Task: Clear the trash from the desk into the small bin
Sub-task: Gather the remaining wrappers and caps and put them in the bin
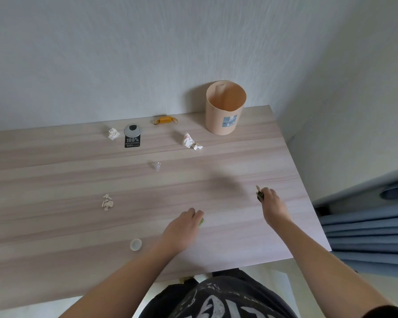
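The small peach bin (pixel 223 115) stands empty at the desk's back right, against the wall. My right hand (pixel 271 203) is raised over the desk's right side, shut on a small dark wrapper (pixel 259 193). My left hand (pixel 184 226) rests on the desk near the front, fingers closed over a green scrap (pixel 201 221) that barely shows. Scattered on the desk lie an orange candy (pixel 165 120), a white paper ball (pixel 113 133), a crumpled white wrapper (pixel 190 141), a clear plastic scrap (pixel 156 165), torn white bits (pixel 107 202) and a white bottle cap (pixel 136 244).
A round grey cable cover with a black "100%" sticker (pixel 132 136) sits in the wooden desk (pixel 55 171) near the back. Blue fabric (pixel 365 230) lies beyond the desk's right edge. The wall runs directly behind the desk.
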A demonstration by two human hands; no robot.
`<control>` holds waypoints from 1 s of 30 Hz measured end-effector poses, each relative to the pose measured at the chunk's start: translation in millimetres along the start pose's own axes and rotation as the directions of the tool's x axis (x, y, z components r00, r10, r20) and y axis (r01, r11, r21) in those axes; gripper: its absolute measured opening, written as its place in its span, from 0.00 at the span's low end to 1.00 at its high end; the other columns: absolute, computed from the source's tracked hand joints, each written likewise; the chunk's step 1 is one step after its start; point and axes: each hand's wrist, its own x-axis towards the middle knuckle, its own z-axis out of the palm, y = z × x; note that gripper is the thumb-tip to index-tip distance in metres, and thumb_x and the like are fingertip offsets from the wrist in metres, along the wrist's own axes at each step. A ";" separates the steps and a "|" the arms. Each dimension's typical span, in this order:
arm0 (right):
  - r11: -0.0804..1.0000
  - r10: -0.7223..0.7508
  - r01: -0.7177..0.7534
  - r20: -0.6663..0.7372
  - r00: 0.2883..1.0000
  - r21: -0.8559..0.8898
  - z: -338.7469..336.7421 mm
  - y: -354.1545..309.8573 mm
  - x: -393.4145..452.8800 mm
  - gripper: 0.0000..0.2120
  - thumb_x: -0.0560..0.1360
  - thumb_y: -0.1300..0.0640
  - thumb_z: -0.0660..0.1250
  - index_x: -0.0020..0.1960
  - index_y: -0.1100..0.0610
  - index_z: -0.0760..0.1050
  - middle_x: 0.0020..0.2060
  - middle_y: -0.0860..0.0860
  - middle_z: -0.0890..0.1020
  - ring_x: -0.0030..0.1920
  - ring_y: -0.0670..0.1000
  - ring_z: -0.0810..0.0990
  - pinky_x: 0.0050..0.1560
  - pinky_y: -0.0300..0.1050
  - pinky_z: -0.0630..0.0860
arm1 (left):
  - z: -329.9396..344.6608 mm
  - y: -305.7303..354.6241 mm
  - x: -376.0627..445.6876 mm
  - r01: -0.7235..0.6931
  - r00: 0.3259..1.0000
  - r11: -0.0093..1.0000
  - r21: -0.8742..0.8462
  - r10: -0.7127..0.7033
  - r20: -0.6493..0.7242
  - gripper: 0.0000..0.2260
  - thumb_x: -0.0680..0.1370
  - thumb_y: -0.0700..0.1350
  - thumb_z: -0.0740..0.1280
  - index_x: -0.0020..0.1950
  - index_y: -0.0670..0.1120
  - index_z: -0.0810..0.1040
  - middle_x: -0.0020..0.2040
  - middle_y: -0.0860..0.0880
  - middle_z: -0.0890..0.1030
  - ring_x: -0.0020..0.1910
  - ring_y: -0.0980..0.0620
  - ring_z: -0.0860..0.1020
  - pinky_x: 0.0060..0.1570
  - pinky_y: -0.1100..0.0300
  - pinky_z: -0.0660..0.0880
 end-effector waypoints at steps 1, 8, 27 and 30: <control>1.000 -0.007 0.007 -0.015 1.000 0.013 -7.2 -5.4 2.8 0.05 0.80 0.59 0.55 0.47 0.59 0.67 0.44 0.55 0.72 0.37 0.58 0.70 0.38 0.49 0.66 | -6.5 -1.0 4.6 -0.001 1.000 1.000 0.001 0.001 0.002 0.06 0.80 0.40 0.55 0.55 0.44 0.67 0.48 0.43 0.72 0.40 0.44 0.72 0.36 0.49 0.71; 0.981 -0.140 0.154 -0.115 0.983 0.119 -62.9 -50.7 42.9 0.18 0.80 0.49 0.53 0.33 0.53 0.62 0.28 0.50 0.70 0.32 0.58 0.71 0.30 0.48 0.62 | -73.9 3.3 52.6 0.017 0.982 0.999 -0.036 -0.023 -0.185 0.06 0.76 0.43 0.59 0.52 0.45 0.70 0.46 0.45 0.73 0.39 0.41 0.75 0.33 0.55 0.68; 0.878 -0.453 0.432 -0.066 0.889 -0.206 -159.5 -180.0 243.5 0.14 0.76 0.64 0.61 0.61 0.57 0.66 0.53 0.57 0.68 0.47 0.57 0.74 0.42 0.48 0.73 | -195.8 -1.7 201.6 0.175 0.850 0.983 -0.050 -0.177 -0.496 0.21 0.73 0.31 0.59 0.65 0.45 0.69 0.53 0.42 0.69 0.48 0.44 0.70 0.48 0.53 0.72; 0.865 -0.459 0.436 -0.042 0.887 -0.249 -150.6 -177.3 252.8 0.23 0.74 0.65 0.62 0.67 0.54 0.63 0.58 0.56 0.70 0.54 0.57 0.72 0.50 0.49 0.74 | -202.6 -1.5 222.2 0.157 0.819 0.981 -0.116 -0.195 -0.540 0.23 0.74 0.31 0.59 0.68 0.46 0.67 0.54 0.44 0.73 0.47 0.45 0.71 0.48 0.53 0.72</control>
